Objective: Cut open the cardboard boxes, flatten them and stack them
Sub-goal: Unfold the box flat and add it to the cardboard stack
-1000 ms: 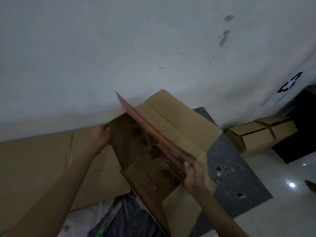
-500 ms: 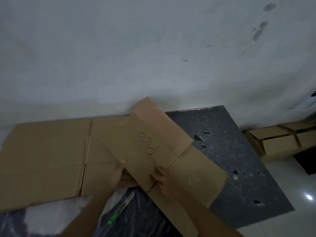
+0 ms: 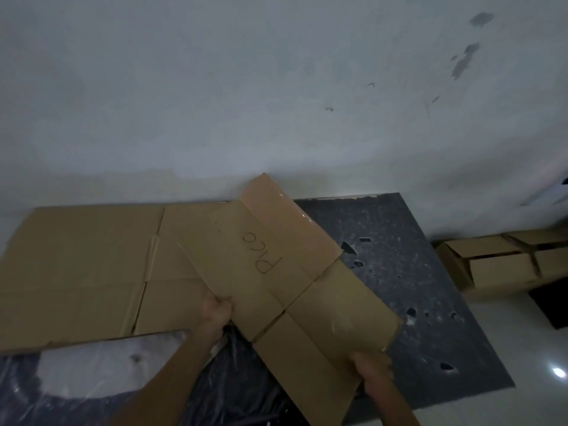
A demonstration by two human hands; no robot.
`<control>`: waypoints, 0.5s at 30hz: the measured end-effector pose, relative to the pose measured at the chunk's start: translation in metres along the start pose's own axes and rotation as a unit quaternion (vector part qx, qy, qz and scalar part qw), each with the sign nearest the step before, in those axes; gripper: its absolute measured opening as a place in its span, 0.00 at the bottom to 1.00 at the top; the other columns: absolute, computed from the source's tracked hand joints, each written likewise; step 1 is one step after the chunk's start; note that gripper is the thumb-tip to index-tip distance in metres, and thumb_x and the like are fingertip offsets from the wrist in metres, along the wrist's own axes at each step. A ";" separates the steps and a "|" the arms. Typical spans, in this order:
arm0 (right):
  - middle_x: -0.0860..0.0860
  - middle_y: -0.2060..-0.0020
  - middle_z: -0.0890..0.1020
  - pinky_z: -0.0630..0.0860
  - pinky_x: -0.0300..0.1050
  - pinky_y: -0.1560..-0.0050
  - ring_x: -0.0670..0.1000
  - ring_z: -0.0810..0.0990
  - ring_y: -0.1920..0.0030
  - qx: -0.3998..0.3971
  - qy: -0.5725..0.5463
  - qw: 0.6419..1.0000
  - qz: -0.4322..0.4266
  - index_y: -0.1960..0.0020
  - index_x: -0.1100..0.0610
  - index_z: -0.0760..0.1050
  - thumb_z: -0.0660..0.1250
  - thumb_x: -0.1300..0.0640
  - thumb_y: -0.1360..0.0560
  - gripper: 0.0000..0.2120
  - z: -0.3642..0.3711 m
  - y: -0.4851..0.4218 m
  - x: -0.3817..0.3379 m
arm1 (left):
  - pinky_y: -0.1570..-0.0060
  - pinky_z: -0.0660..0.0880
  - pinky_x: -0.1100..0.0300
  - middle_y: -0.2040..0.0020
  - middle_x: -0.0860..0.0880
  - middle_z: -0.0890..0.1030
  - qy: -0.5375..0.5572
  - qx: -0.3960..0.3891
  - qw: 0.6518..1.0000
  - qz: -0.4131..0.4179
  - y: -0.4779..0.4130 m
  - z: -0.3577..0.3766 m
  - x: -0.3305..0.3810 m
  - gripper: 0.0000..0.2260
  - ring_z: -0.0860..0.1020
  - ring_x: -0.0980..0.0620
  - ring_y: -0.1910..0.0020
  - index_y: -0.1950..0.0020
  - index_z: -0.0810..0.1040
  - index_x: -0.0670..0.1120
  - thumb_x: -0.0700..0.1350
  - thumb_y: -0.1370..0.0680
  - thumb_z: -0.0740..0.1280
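Note:
A flattened brown cardboard box with "PICO" handwritten on it lies skewed across the floor, its far corner against the wall. It partly overlaps another flattened box that lies on the left. My left hand grips the near left edge of the skewed box. My right hand grips its near right corner.
A dark grey speckled mat with holes lies under the box to the right. Black plastic sheeting and a pale patch cover the floor near me. Unflattened cardboard boxes stand at the right. A white wall rises behind.
The box was half folded and raised a second ago; it has been laid flat. My right hand slid from the middle of the near edge to the right corner.

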State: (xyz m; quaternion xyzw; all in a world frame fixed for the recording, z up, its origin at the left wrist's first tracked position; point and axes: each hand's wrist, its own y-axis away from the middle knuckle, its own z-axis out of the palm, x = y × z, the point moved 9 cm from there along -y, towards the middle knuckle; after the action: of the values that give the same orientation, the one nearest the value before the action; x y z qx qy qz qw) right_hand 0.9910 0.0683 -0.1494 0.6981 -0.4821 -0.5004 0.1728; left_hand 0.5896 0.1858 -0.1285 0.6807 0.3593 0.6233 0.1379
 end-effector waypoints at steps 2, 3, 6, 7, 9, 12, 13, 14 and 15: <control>0.60 0.45 0.77 0.74 0.63 0.40 0.61 0.75 0.47 -0.031 -0.043 0.999 -0.005 0.50 0.60 0.76 0.77 0.60 0.37 0.18 0.004 -0.014 0.004 | 0.38 0.72 0.49 0.39 0.45 0.76 0.035 0.013 0.999 0.018 0.009 -0.012 -0.001 0.16 0.75 0.44 0.43 0.34 0.71 0.42 0.37 0.22 0.66; 0.60 0.48 0.78 0.74 0.63 0.41 0.60 0.76 0.49 -0.047 -0.072 0.996 0.001 0.54 0.60 0.75 0.75 0.67 0.33 0.12 0.005 -0.001 -0.004 | 0.37 0.72 0.47 0.38 0.44 0.77 0.059 0.017 0.997 0.035 0.013 -0.019 0.000 0.15 0.75 0.43 0.42 0.35 0.72 0.43 0.36 0.22 0.66; 0.60 0.48 0.78 0.73 0.64 0.41 0.59 0.77 0.51 -0.076 -0.140 0.985 -0.073 0.44 0.61 0.70 0.69 0.71 0.28 0.16 0.001 0.026 -0.041 | 0.39 0.71 0.49 0.43 0.44 0.78 0.154 0.030 0.987 0.033 0.035 -0.041 0.001 0.13 0.75 0.44 0.44 0.36 0.71 0.42 0.34 0.20 0.62; 0.59 0.46 0.77 0.73 0.63 0.40 0.59 0.77 0.49 -0.084 -0.160 0.979 -0.090 0.41 0.60 0.68 0.68 0.70 0.26 0.17 0.003 0.031 -0.054 | 0.38 0.71 0.49 0.43 0.44 0.77 0.178 0.039 0.983 0.033 0.040 -0.050 0.000 0.13 0.74 0.43 0.44 0.35 0.71 0.41 0.33 0.20 0.62; 0.57 0.40 0.76 0.72 0.62 0.38 0.59 0.75 0.42 -0.095 -0.134 0.978 -0.127 0.34 0.59 0.66 0.66 0.68 0.24 0.21 0.014 0.037 -0.079 | 0.35 0.69 0.46 0.39 0.44 0.76 0.204 0.067 0.976 0.043 0.050 -0.072 -0.002 0.15 0.74 0.43 0.42 0.33 0.70 0.40 0.34 0.20 0.62; 0.53 0.34 0.73 0.70 0.61 0.35 0.58 0.73 0.36 -0.142 -0.117 0.964 -0.191 0.26 0.54 0.60 0.64 0.66 0.22 0.27 0.047 0.053 -0.122 | 0.34 0.68 0.45 0.39 0.45 0.74 0.226 0.123 0.965 0.052 0.058 -0.113 -0.008 0.13 0.72 0.44 0.42 0.36 0.70 0.42 0.34 0.20 0.61; 0.52 0.34 0.72 0.70 0.59 0.35 0.57 0.72 0.35 -0.157 -0.115 0.958 -0.210 0.25 0.54 0.59 0.64 0.66 0.22 0.28 0.059 0.063 -0.139 | 0.37 0.69 0.47 0.40 0.45 0.74 0.241 0.140 0.959 0.048 0.060 -0.126 -0.010 0.13 0.72 0.44 0.43 0.36 0.70 0.41 0.34 0.20 0.61; 0.51 0.34 0.72 0.70 0.58 0.35 0.57 0.72 0.35 -0.166 -0.098 0.954 -0.230 0.25 0.54 0.59 0.64 0.66 0.22 0.29 0.073 0.067 -0.153 | 0.41 0.70 0.49 0.40 0.44 0.74 0.256 0.155 0.953 0.042 0.061 -0.140 -0.011 0.14 0.72 0.44 0.45 0.34 0.69 0.40 0.34 0.20 0.62; 0.52 0.33 0.71 0.70 0.57 0.34 0.57 0.71 0.34 -0.179 -0.085 0.950 -0.243 0.25 0.55 0.58 0.65 0.65 0.22 0.29 0.088 0.074 -0.168 | 0.44 0.69 0.51 0.42 0.44 0.74 0.269 0.167 0.948 0.039 0.063 -0.152 -0.012 0.15 0.72 0.44 0.47 0.33 0.69 0.40 0.34 0.20 0.62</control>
State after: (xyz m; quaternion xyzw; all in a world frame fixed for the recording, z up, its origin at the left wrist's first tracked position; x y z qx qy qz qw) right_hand 0.8721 0.1969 -0.0452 0.7067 -0.2134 -0.6626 0.1264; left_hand 0.4656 0.0939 -0.0689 0.5143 0.4551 0.7194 -0.1042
